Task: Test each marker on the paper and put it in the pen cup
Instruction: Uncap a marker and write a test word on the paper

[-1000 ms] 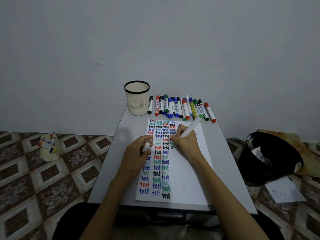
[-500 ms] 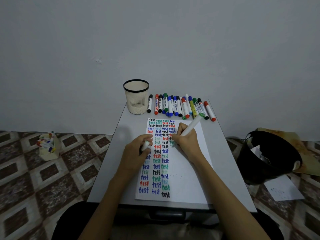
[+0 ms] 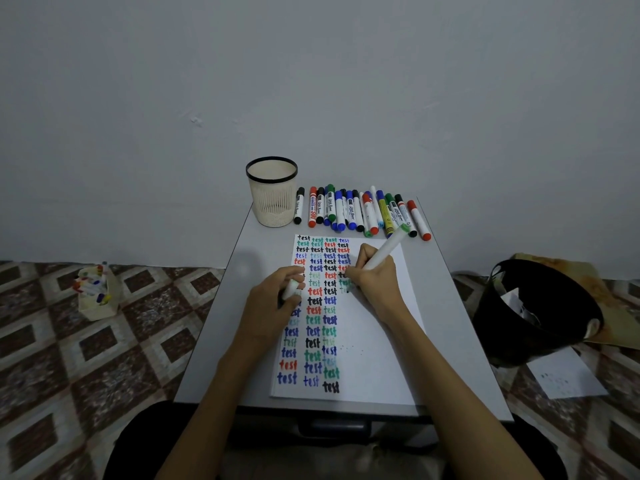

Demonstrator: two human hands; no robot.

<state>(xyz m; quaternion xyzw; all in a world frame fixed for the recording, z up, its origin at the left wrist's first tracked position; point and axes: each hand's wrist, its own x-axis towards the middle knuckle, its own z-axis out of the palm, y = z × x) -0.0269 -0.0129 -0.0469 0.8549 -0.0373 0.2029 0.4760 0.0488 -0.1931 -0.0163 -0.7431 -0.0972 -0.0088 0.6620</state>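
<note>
Marker (image 3: 385, 250) (white barrel, green butt end) is lying slanted in the right hand (image 3: 375, 278), whose fingers are curling round the lower barrel. Its tip is pointing down at the paper (image 3: 381, 341), at the fourth column of "test" words, where faint green strokes are showing. The hand is hiding the tip, so contact with the sheet cannot be told.

Left hand (image 3: 273, 306) is resting on the paper's left edge, covering part of the first column, and is gripping a short white-and-green piece (image 3: 291, 289), apparently the cap.

Paper is lying flat on the grey table (image 3: 214, 323), carrying columns of black, red, blue and green "test" words.

Pen cup (image 3: 272, 192), cream with a black rim, is standing upright at the far left of the table. Just to its right, a row of capped markers (image 3: 360, 213) is lying along the far edge, some overlapping.

On the floor, a small holder of markers (image 3: 97, 292) is sitting to the left, and a black bin (image 3: 533, 313) and a loose sheet (image 3: 568, 375) to the right.
</note>
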